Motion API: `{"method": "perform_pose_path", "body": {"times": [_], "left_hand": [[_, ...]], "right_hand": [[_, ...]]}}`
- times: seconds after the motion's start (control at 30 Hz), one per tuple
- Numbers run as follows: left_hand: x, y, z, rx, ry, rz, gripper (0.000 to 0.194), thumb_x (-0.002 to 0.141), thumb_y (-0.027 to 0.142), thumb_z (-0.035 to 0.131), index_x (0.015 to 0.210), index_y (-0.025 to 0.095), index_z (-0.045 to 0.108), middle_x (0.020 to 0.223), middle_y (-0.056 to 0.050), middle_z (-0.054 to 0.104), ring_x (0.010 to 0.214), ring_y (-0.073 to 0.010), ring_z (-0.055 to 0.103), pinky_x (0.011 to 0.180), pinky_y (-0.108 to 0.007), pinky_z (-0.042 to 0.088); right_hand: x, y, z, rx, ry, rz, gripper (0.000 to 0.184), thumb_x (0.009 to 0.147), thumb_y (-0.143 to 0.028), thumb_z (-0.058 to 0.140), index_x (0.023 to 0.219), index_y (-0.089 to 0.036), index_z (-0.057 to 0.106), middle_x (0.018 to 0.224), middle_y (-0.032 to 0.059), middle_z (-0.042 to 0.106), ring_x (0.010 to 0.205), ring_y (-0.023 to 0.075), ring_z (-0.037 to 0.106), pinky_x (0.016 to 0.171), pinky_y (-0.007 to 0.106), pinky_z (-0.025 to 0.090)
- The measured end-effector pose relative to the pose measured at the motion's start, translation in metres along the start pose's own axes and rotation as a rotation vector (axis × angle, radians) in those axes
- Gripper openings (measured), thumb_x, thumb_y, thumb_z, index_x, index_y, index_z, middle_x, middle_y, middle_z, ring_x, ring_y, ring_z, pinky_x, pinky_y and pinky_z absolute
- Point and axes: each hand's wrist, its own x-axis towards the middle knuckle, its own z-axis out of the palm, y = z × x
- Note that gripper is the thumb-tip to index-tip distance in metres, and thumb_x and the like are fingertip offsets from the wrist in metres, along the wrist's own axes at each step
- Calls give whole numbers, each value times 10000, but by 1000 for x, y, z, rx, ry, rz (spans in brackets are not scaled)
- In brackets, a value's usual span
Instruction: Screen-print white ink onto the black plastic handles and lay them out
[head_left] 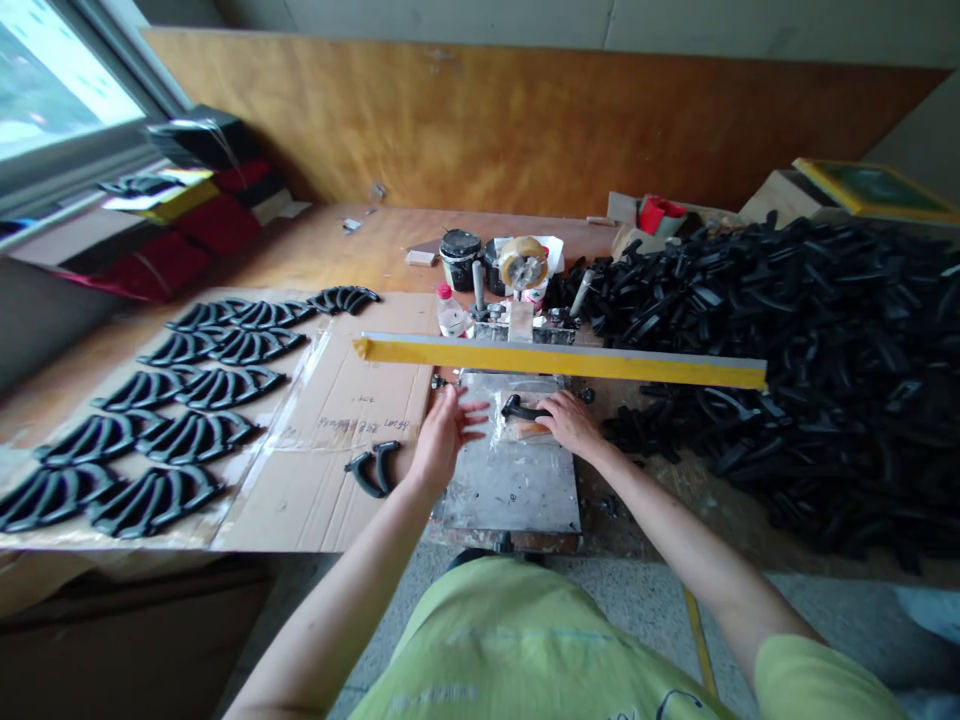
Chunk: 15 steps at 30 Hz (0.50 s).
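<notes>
My left hand [444,432] lies with fingers stretched out on the left edge of a grey metal plate [517,490], beside a clear plastic sheet. My right hand [570,420] has its fingers curled on a curved black plastic handle [519,409] resting on that sheet at the plate's far end. Just above both hands hangs a long yellow-edged frame bar [562,358]. Two loose black handles [373,467] lie on the cardboard left of my left hand.
Rows of black handles [150,420] are laid out on cardboard [330,480] at left. A big heap of black handles [810,350] fills the right. A tape roll [523,262], ink tub [460,256] and small bottle [450,310] stand behind the bar.
</notes>
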Motion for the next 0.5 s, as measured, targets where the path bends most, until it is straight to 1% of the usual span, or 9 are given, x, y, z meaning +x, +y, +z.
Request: {"method": "perform_pose_path", "body": {"times": [0.03,0.1,0.17,0.2,0.27,0.37,0.4,0.43,0.5], "left_hand": [[-7,-20,-1,28,-50,-146,516,836,568,527,1166,172,533,991,-106,697,763,-169,665,557,-242,509],[-21,-55,-6,40,-92,-326,504,837,588,516,1112,167,555,980,-119,702,811,-202,683,574,-268,524],[-30,-76,-23,41,-52,-365,438,839,565,522,993,160,584,903,-103,709,815,-211,692,569,-261,517],[-32,-82,-38,58,-8,-352,409,838,548,525,935,156,592,864,-95,710,790,-207,694,556,-252,506],[-32,-84,-82,147,127,-306,388,842,528,508,874,152,599,831,-86,716,717,-187,688,528,-239,485],[-28,-78,-169,363,488,-273,435,867,537,391,800,155,587,719,-82,705,601,-167,649,501,-244,473],[-27,-77,-196,461,595,-268,432,872,528,348,771,168,564,664,-79,692,565,-177,635,488,-260,473],[-27,-77,-220,591,640,-285,438,876,507,299,715,176,537,600,-83,667,530,-191,624,482,-284,480],[-26,-79,-252,885,583,-273,489,881,493,205,618,196,489,472,-89,592,456,-218,590,451,-327,475]], "right_hand": [[-3,-15,0,-1,20,-18,102,862,-240,611,945,-194,648,937,84,614,970,234,537,877,374,440],[-12,-43,0,18,38,-136,124,897,-246,559,957,-198,656,902,79,608,942,226,535,858,360,443],[-23,-60,3,65,-11,-308,168,917,-247,529,1024,-222,656,888,61,620,915,211,544,837,342,446],[-28,-59,3,93,-33,-349,185,919,-236,526,1053,-233,653,888,50,631,900,200,552,824,329,450],[-39,-34,-1,111,-21,-263,232,910,-162,511,1076,-241,653,923,40,652,889,181,572,806,304,459],[-60,41,-14,-24,73,156,365,837,10,425,983,-213,674,990,57,659,930,181,592,818,295,461],[-69,67,-17,-88,66,290,362,803,30,426,925,-198,680,971,67,662,930,190,598,813,296,460],[-78,90,-19,-141,22,395,348,786,30,433,889,-192,681,937,71,666,905,192,609,798,293,460],[-95,121,-15,-193,-92,475,343,758,29,458,906,-187,679,938,75,676,889,188,619,793,280,455]]}}
